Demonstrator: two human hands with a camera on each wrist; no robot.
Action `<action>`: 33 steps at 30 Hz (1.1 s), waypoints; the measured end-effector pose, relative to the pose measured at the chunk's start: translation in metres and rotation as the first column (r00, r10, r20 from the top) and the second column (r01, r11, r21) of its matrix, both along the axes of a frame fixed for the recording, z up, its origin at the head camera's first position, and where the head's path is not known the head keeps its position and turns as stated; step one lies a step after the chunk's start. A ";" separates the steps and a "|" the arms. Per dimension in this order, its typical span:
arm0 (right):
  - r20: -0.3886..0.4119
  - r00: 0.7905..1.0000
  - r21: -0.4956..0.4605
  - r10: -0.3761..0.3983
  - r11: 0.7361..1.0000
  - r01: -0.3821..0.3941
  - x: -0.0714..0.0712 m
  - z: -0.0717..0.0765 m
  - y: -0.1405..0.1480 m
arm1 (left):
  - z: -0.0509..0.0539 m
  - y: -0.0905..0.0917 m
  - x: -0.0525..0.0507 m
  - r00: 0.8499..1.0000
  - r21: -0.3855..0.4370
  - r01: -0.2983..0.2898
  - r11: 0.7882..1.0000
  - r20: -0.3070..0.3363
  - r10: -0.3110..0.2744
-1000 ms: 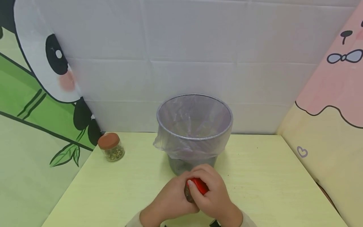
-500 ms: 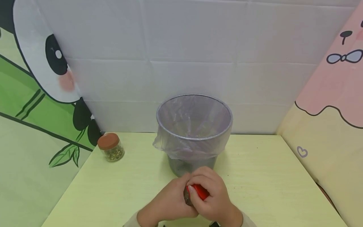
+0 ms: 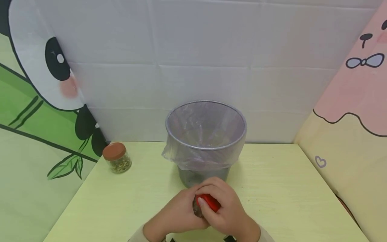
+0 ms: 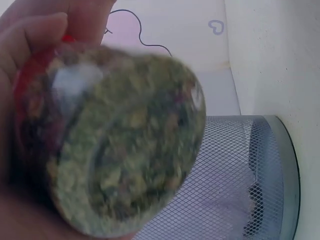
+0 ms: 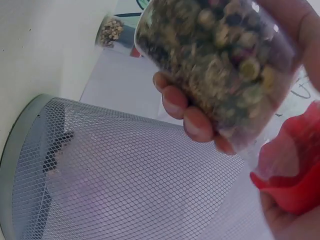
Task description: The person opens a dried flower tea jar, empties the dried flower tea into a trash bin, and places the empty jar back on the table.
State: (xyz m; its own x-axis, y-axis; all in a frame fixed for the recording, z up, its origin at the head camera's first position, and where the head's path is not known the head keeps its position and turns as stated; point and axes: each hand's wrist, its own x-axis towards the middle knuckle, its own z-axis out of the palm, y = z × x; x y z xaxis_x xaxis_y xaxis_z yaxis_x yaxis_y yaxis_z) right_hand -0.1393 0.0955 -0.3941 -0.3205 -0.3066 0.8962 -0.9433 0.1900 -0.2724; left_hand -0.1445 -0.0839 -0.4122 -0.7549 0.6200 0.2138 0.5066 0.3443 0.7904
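A clear jar of dried flowers and herbs [image 4: 140, 150] is held tilted between both hands. In the head view my left hand [image 3: 179, 211] grips the jar's body. My right hand [image 3: 225, 206] holds its red lid [image 3: 210, 202], thumb bent against it. Through the right wrist view the jar [image 5: 220, 65] appears with left fingertips curled round its side. There, a strip of see-through material lies between the jar and the red lid [image 5: 295, 155]; whether the lid has come off I cannot tell. The hands hide most of the jar from above.
A mesh bin [image 3: 204, 176] with a clear plastic liner [image 3: 199, 159] stands just beyond the hands. Another jar [image 3: 119, 163], brown-lidded and partly filled with dried bits, sits at the far left of the pale yellow table [image 3: 272, 188]. Printed panels rise on both sides.
Both hands have drawn back slightly towards the person with the jar, still gripping it and its lid. The head view has shifted a little, so the bin and far jar appear slightly further left.
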 end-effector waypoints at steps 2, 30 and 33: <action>0.075 0.995 0.005 -0.059 0.998 0.059 0.001 -0.004 0.000 | 0.000 0.002 0.002 0.998 -0.030 -0.062 0.998 -0.013 0.061; -0.050 0.997 -0.160 0.051 0.985 -0.059 0.009 0.013 0.001 | 0.005 0.003 0.007 0.976 0.111 0.115 0.987 0.170 -0.133; -0.043 0.998 -0.162 0.045 0.985 -0.051 0.009 0.013 0.003 | 0.006 0.002 0.007 0.976 0.106 0.106 0.989 0.178 -0.124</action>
State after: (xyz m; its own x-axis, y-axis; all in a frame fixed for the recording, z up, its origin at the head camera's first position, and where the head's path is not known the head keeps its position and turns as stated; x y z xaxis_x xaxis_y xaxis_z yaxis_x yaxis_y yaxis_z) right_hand -0.1304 0.0989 -0.3808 -0.2725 -0.1697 0.9471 -0.9608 0.1004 -0.2584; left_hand -0.1376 -0.0818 -0.4060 -0.7113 0.6886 0.1407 0.3820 0.2108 0.8998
